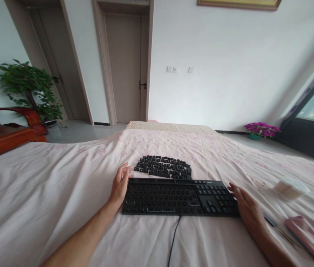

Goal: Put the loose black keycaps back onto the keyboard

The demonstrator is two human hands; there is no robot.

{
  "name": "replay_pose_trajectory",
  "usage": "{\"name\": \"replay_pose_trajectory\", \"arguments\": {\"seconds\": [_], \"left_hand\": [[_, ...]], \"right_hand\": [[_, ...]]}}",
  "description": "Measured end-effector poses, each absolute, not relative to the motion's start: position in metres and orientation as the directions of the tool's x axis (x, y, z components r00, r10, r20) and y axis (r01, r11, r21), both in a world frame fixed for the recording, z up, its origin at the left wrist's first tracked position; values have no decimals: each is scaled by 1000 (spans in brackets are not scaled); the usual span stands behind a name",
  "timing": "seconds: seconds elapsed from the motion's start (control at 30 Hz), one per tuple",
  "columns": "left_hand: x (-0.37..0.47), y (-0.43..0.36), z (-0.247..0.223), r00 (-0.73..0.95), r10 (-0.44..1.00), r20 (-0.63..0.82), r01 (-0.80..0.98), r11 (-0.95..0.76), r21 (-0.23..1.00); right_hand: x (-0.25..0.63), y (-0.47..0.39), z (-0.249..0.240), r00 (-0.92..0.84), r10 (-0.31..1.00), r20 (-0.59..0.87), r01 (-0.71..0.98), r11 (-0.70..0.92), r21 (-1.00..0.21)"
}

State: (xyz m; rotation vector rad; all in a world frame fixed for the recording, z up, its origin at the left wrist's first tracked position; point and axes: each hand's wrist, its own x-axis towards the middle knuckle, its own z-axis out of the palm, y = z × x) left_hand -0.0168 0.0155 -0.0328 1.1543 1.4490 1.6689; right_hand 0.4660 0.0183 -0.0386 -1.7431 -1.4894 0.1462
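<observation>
A black computer keyboard (159, 198) lies on the pale pink bedsheet, its cord (175, 237) running towards me. Keycaps are off its main left section, while the number pad (215, 193) on the right still bears caps. Just behind it sits a cluster of loose black keycaps (162, 166), with a long spacebar among them. At the left end, my left hand (120, 183) rests along the keyboard's edge, fingers stretched out and slightly apart. My right hand (246, 202) is at the opposite end, fingers extended against the edge; some of its fingers are hidden.
To the right lie a clear tub of cotton swabs (291, 188), a pink cloth or pouch (308, 235) and thin tools (284, 233), partly blurred. Beyond the bedsheet (96, 237) are a wooden armchair (12, 129), a leafy plant (27, 87) and purple flowers (261, 129).
</observation>
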Motion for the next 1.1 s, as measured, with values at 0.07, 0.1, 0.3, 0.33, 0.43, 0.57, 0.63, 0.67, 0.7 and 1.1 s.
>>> {"name": "replay_pose_trajectory", "arguments": {"seconds": [0.07,0.1,0.3,0.33,0.43,0.57,0.63,0.67,0.7,1.1], "left_hand": [[-22,17,-34,-425,873,237,132,-199,971],[-25,18,-35,-424,870,249,160,-199,967],[-33,17,-31,-450,863,230,161,-175,971],[-33,16,-30,-445,864,235,170,-176,970],[-31,13,-27,-406,879,249,221,-170,960],[-28,11,-25,-344,906,247,286,-149,947],[-28,10,-25,-323,914,247,318,-141,938],[-28,9,-24,-319,914,250,330,-141,934],[-28,9,-24,-308,918,250,345,-137,929],[-26,12,-28,-180,957,228,628,-67,775]], "right_hand": [[465,16,-39,300,880,369,748,23,-664],[464,16,-39,300,883,362,743,21,-669],[467,22,-42,238,868,435,804,75,-590],[468,23,-43,221,879,422,802,82,-591],[471,27,-46,177,909,377,787,99,-608],[472,27,-47,185,917,352,759,94,-644],[472,26,-47,190,920,343,737,97,-669],[472,25,-47,193,921,339,726,98,-680],[472,25,-47,195,921,337,718,100,-689],[463,19,-35,192,911,364,725,118,-679]]}}
